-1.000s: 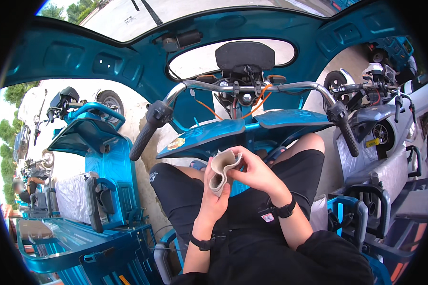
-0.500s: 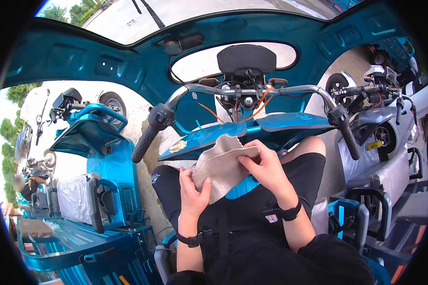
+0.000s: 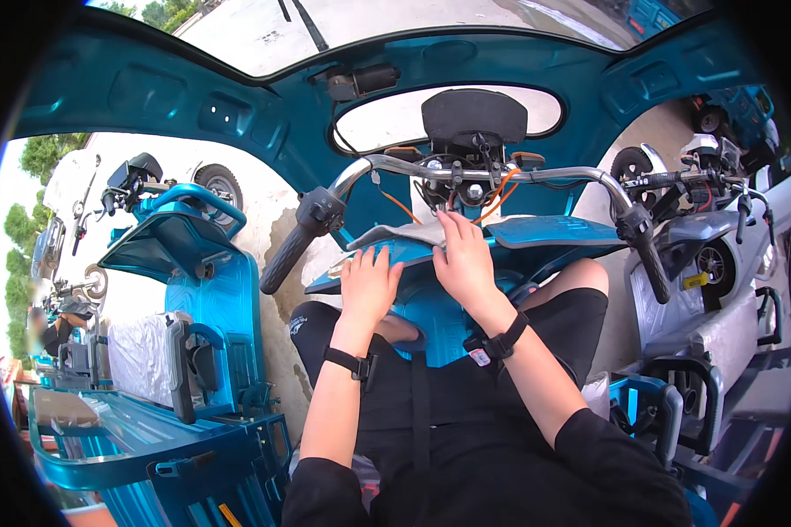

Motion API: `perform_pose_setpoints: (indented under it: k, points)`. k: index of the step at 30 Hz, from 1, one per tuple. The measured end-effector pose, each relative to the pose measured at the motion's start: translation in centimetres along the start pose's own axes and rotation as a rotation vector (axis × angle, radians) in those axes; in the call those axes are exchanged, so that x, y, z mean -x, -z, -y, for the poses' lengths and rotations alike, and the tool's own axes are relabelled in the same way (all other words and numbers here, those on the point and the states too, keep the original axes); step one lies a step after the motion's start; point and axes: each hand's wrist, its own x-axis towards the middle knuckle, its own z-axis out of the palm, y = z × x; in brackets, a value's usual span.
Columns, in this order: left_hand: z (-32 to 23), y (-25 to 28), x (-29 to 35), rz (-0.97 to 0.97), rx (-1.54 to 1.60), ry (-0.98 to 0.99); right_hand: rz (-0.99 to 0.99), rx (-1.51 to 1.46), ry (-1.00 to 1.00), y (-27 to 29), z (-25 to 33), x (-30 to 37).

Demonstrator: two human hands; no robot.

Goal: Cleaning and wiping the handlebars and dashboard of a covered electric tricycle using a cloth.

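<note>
A grey-beige cloth (image 3: pixel 420 232) lies spread over the left blue panel (image 3: pixel 410 249) below the handlebar (image 3: pixel 549 169). My left hand (image 3: pixel 369 285) is at that panel's near edge, its fingers apart and reaching toward the cloth. Over the cloth's right end lies my right hand (image 3: pixel 466 263), fingers stretched forward and thumb angled toward the left hand. Neither hand is closed round anything. Beside it, to the right, is a matching blue panel (image 3: pixel 554 232). Parts of the cloth are hidden beneath my fingers.
Black grips (image 3: pixel 288 257) end the handlebar on both sides, and orange cables (image 3: pixel 499 195) run below its middle. The blue cab frame (image 3: pixel 264 114) arches ahead. Another blue three-wheeler (image 3: pixel 206 303) stands at the left, a grey vehicle (image 3: pixel 699 224) at the right.
Both hands have moved forward from above my lap to the left panel. The cloth, held up and folded before, is now laid on that panel, and my fingers have loosened from it.
</note>
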Motion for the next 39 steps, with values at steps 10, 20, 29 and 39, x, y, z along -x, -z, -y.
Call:
perform_pose_setpoints:
  k: [10,20,29,39]
  points:
    - [0.3,0.9,3.3,-0.417,0.220,-0.034,0.245,-0.110,-0.001,-1.7,-1.1,-2.3]
    - [4.2,-2.8,10.2,-0.694,0.709,0.614,0.279,-0.731,-0.475,0.2,-3.8,4.4]
    - [7.1,-2.5,6.5,-0.616,0.815,0.564,0.383,-0.794,-0.529,2.0,-3.5,2.9]
    - [11.7,-5.9,7.5,-0.862,1.016,0.804,0.968,-0.289,0.020,-2.8,2.6,-12.4]
